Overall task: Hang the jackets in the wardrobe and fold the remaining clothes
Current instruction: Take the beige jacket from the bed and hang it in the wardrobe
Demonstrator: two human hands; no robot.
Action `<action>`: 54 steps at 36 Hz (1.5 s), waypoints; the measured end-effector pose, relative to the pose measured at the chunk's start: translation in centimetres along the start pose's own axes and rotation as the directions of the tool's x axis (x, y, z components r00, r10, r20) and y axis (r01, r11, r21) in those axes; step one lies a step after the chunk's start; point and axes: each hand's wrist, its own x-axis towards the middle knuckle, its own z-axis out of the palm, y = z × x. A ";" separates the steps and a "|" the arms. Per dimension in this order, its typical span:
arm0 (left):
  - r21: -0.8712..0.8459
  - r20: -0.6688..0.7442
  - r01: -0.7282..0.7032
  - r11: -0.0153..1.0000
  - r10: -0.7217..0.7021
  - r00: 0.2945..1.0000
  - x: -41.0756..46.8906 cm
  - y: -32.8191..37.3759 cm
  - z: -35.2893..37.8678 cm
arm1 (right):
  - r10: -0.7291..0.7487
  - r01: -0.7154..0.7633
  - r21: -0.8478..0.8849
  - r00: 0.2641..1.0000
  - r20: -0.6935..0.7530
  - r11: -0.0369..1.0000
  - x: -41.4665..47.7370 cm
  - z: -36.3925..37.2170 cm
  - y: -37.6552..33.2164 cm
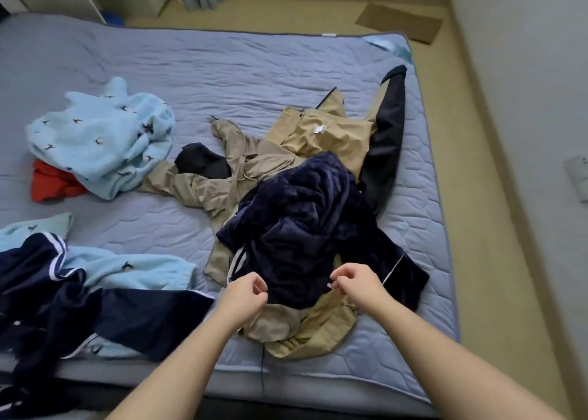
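**Barely begun: nothing hung, nothing folded**

Your right hand (356,284) pinches the near hem of the navy top (302,222), heaped on the tan jacket (318,133) on the bed; your left hand (245,292) curls beside it, grip unclear

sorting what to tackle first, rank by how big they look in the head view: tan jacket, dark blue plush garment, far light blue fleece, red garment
1. tan jacket, spread widest
2. dark blue plush garment
3. light blue fleece; it lies farther off, so 2 versus 3 is unsure
4. red garment, mostly hidden
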 end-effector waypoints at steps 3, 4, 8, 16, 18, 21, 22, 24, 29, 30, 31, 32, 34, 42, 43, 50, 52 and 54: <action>0.128 -0.050 -0.067 0.990 0.073 0.996 5.6 -0.4 0.7 | -0.004 0.006 -0.109 1.000 0.016 0.994 3.4 1.0 1.1; 0.189 -0.088 -0.106 0.976 0.124 0.988 7.3 -0.1 1.1 | -0.016 0.018 -0.137 1.000 0.017 0.990 4.4 1.4 1.3; 0.409 -0.236 -0.233 0.882 0.350 0.907 13.1 2.0 2.3 | -0.072 0.074 -0.238 0.997 0.019 0.968 7.9 2.2 2.0; 0.626 -0.193 -0.192 0.756 0.389 0.901 17.9 2.2 6.4 | -0.083 0.091 -0.291 0.996 0.041 0.952 9.3 2.2 5.2; 0.493 -0.185 -0.299 0.817 0.434 0.882 17.9 1.9 6.1 | -0.082 0.083 -0.313 0.996 0.017 0.946 9.3 1.3 5.2; 0.038 -0.172 -0.452 0.891 0.452 0.875 16.4 2.3 4.0 | -0.070 0.055 -0.323 0.997 -0.035 0.945 9.2 0.1 4.3; -0.085 -0.182 -0.475 0.876 0.455 0.872 15.8 2.8 3.1 | -0.083 0.060 -0.322 0.995 -0.059 0.945 9.2 -0.3 3.8; -0.303 -0.166 -0.499 0.812 0.471 0.866 14.4 3.9 1.0 | -0.138 0.100 -0.324 0.985 -0.099 0.941 9.1 -0.9 2.4; -0.790 -0.199 -0.356 0.500 0.341 0.919 10.0 7.3 -5.0 | -0.323 0.274 -0.301 0.937 -0.130 0.914 8.0 -1.5 -2.6; -0.825 -0.180 -0.311 0.472 0.301 0.936 9.1 7.8 -6.1 | -0.356 0.305 -0.287 0.923 -0.148 0.908 7.9 -1.4 -3.4; -0.853 -0.144 -0.256 0.456 0.265 0.953 8.0 8.5 -7.4 | -0.378 0.321 -0.295 0.912 -0.160 0.900 7.6 -1.4 -4.3; -0.877 -0.084 -0.188 0.442 0.243 0.966 6.9 9.2 -8.4 | -0.387 0.320 -0.328 0.907 -0.167 0.889 7.4 -1.3 -5.1; -0.903 0.085 -0.028 0.429 0.241 0.967 4.5 10.3 -10.5 | -0.395 0.306 -0.416 0.907 -0.146 0.857 7.0 -1.3 -6.8; -0.295 -0.037 -0.440 0.848 0.450 0.892 -1.4 9.7 -20.6 | -0.500 0.503 0.007 0.860 -0.101 0.864 3.7 -1.9 -13.9; -0.074 -0.024 -0.468 0.880 0.468 0.883 -1.5 9.0 -22.1 | -0.478 0.495 0.085 0.863 -0.162 0.865 2.9 -2.2 -15.1; -0.128 -0.075 -0.590 0.797 0.586 0.807 -3.6 7.0 -27.8 | -0.399 0.383 0.640 0.908 -0.128 0.667 -3.4 -2.6 -26.8; -0.220 -0.107 -0.576 0.787 0.568 0.816 -4.6 7.8 -27.7 | -0.446 0.340 0.739 0.893 -0.060 0.582 -5.0 -2.2 -29.7; -0.306 -0.296 -0.574 0.760 0.497 0.816 -5.2 8.2 -28.0 | -0.513 0.348 0.746 0.858 -0.009 0.568 -5.9 -1.9 -31.8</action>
